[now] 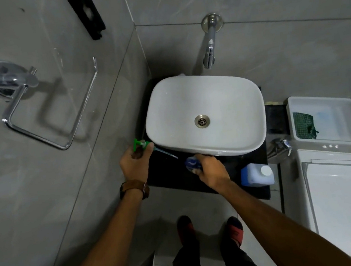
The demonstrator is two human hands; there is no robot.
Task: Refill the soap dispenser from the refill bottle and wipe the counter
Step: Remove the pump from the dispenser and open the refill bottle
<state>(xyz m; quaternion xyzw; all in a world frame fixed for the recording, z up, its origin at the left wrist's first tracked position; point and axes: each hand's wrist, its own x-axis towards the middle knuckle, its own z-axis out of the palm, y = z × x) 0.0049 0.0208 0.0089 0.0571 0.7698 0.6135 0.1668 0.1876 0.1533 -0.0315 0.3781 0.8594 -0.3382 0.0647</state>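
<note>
My left hand (135, 166) grips the green pump head (139, 144), lifted out with its clear dip tube (165, 152) slanting down to the right over the black counter (168, 173). My right hand (210, 170) is wrapped around the blue soap dispenser bottle (191, 162), which stands on the counter just in front of the white basin (205, 114). The blue refill bottle (256, 175) with a white cap stands at the counter's front right corner, apart from both hands.
A wall tap (209, 48) hangs over the basin. A white tub (326, 120) holding a green cloth (304, 126) sits on the toilet cistern at right, above the closed toilet lid (345, 207). A chrome towel ring (42, 108) is on the left wall.
</note>
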